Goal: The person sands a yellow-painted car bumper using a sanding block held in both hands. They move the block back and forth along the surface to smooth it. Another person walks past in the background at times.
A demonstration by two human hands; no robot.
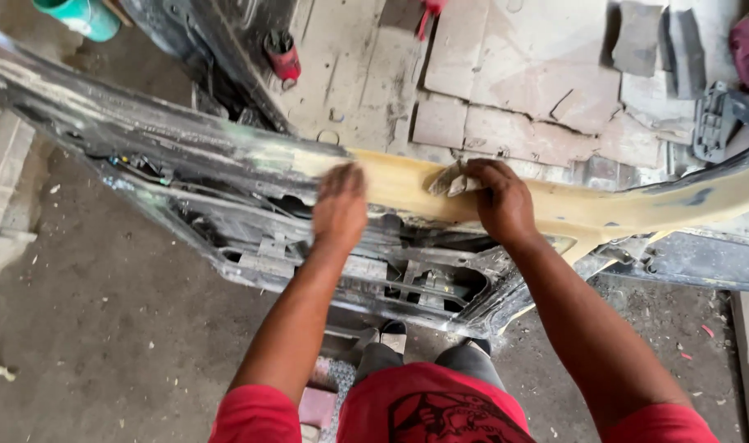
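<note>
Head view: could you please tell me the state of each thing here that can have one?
Car panel: standing on edge, paint stripped and scuffed, yellow filler spread along its upper band.
Abrasive sheet: folded, pressed on the filler.
Right hand: closed on the sheet.
Left hand: flat, open, resting on the panel.
Red can: upright on the floor.

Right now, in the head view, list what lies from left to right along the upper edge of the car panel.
Dark bare panel → left hand flat on the yellow filler → sandpaper → right hand gripping it → more filler, running to the right edge.
</note>
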